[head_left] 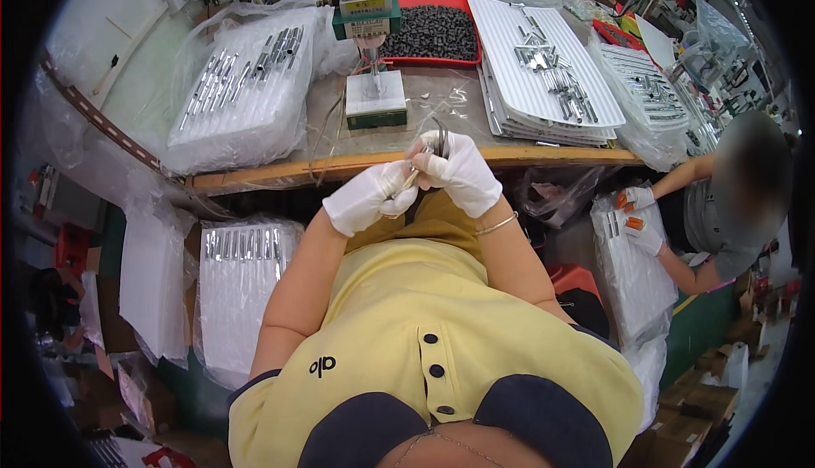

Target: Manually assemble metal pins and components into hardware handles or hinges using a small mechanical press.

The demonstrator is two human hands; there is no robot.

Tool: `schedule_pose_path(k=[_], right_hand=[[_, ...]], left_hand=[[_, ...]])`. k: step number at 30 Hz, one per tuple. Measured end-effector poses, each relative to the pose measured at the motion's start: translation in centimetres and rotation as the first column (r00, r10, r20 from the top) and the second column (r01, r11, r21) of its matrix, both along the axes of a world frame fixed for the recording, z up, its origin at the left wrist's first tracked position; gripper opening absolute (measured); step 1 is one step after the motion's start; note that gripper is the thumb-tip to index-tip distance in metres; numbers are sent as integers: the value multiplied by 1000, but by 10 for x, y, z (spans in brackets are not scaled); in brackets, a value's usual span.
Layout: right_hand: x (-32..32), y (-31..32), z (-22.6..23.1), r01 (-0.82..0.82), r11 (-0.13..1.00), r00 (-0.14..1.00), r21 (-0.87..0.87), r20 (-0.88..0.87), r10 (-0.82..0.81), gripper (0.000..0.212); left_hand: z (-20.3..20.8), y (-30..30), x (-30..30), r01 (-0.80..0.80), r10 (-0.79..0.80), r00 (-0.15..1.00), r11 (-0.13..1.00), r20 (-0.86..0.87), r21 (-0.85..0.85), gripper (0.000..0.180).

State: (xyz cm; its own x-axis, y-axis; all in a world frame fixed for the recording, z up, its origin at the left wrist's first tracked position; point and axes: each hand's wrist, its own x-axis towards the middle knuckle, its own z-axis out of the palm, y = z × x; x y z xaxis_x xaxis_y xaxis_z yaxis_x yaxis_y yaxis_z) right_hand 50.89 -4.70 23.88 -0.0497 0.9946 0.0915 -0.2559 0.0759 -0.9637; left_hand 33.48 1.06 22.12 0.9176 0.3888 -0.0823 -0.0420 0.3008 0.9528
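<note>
Both my hands meet in front of the bench edge, in white gloves that leave some fingertips bare. My left hand (373, 195) is closed, pinching a slim shiny metal piece (413, 177) that points up toward the other hand. In my right hand (461, 172) is a dark curved metal tool (441, 135); its loop sticks out above the fingers, and the glove hides the rest, so its kind is unclear. The fingers of both hands nearly touch around the metal piece. Just beyond them on the bench stands a small press (370, 22) over a white-topped block (377, 94).
A red tray (474, 33) of small dark pieces sits behind the press. Shiny metal tubes lie on a bagged white tray (242, 132) at left and stacked white trays (509, 35) at right. Wooden edging (552, 157) borders the bench. A co-worker (705, 205) in orange-tipped gloves works at right.
</note>
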Motion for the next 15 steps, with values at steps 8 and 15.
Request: schedule_pose_path(k=[8, 15], right_hand=[[-5, 14, -4, 212, 967, 961, 141, 151, -232, 5], [-21, 48, 16, 412, 810, 512, -417, -630, -584, 50]], left_hand=[[-1, -4, 18, -375, 397, 918, 882, -21, 286, 22], [-34, 1, 25, -387, 391, 920, 919, -42, 70, 28]])
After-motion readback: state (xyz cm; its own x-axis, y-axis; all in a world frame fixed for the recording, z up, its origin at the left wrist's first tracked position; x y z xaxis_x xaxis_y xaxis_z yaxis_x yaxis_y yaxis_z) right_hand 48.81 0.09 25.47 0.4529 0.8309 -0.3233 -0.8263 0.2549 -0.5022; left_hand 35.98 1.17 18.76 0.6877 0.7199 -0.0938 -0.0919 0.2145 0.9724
